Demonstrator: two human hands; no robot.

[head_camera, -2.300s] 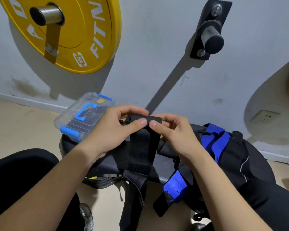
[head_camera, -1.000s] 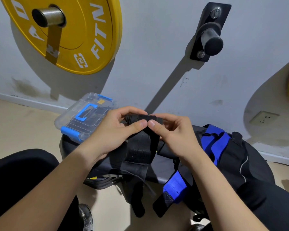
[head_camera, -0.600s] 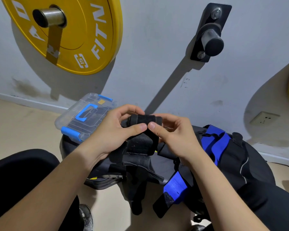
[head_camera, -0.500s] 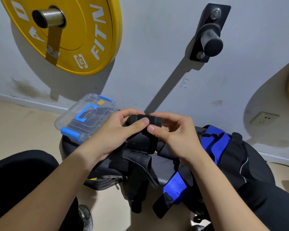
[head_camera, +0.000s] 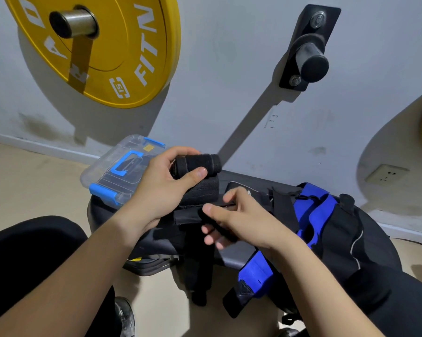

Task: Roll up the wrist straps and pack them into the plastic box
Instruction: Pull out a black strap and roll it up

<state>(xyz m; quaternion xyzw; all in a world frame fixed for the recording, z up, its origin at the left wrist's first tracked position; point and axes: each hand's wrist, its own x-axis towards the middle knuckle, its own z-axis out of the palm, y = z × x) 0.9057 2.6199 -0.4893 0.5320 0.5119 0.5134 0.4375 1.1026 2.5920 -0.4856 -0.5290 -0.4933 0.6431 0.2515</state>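
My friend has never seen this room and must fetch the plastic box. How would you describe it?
Find the big yellow weight plate on the wall; below it stands a black bench. On the bench's left end, beside the left hand, sits the plastic box. It alone is see-through, with a blue handle and clips, unlike the cloth straps nearby.
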